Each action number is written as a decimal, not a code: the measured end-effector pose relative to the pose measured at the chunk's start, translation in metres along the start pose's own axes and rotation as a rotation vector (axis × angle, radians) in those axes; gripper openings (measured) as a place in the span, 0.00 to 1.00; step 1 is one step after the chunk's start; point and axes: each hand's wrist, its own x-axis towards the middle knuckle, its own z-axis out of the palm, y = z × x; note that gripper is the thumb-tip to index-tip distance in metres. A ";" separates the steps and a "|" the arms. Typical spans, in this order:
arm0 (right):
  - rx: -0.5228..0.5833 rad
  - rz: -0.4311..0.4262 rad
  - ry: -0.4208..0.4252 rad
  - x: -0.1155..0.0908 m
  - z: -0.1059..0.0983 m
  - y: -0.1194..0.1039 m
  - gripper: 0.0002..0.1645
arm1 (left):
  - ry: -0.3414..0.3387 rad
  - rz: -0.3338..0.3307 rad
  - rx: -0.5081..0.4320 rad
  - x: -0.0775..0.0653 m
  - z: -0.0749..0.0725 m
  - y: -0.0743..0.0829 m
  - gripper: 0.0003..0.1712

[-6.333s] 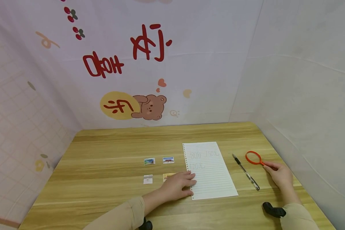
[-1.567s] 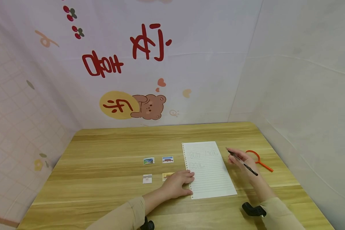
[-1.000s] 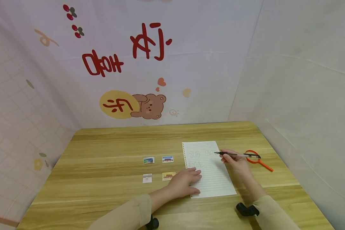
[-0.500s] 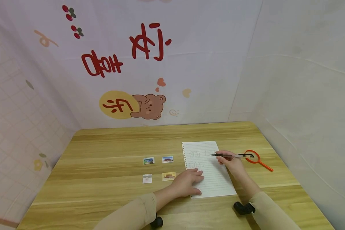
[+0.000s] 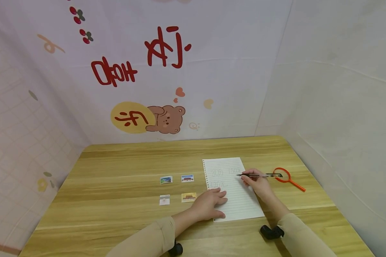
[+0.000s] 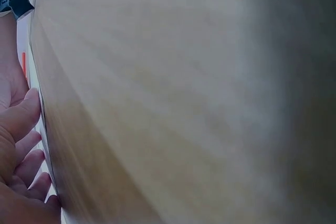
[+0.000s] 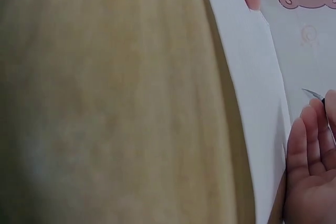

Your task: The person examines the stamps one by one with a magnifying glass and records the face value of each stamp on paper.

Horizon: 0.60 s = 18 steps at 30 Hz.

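Observation:
A lined sheet of paper (image 5: pixel 241 205) with punched holes down its left edge bears several handwritten figures near its top. My left hand (image 5: pixel 209 204) rests on the sheet's lower left, fingers spread. A black-and-clear pen (image 5: pixel 270 175) is pinched between thumb and fingers of my right hand (image 5: pixel 258 186) at the sheet's right side. The nib points left, just below the upper right writing; whether it touches the paper I cannot tell. In the right wrist view, the pen's nib (image 7: pixel 314 94) pokes past the fingers of the right hand (image 7: pixel 312 182).
Left of the sheet lie small stamp-like pictures: a green-blue one (image 5: pixel 166 180), a blue-and-red one (image 5: pixel 187 178), a pale one (image 5: pixel 164 200) and a yellow one (image 5: pixel 188 197). A red magnifying glass (image 5: pixel 297 185) lies on the right of the wooden table (image 5: pixel 115 192).
My right hand has let go of the magnifying glass's handle, picked up the pen and moved left over the sheet. My left hand has slid slightly right on the paper.

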 end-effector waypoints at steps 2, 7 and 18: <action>-0.048 0.013 -0.009 0.000 0.001 0.000 0.16 | 0.002 0.002 -0.004 0.000 0.001 0.000 0.33; -0.149 -0.013 -0.041 -0.001 0.003 0.000 0.13 | 0.003 0.003 -0.012 0.000 0.002 -0.001 0.33; -0.217 -0.091 -0.068 0.000 0.008 0.003 0.05 | 0.015 0.004 -0.009 0.001 0.003 -0.002 0.33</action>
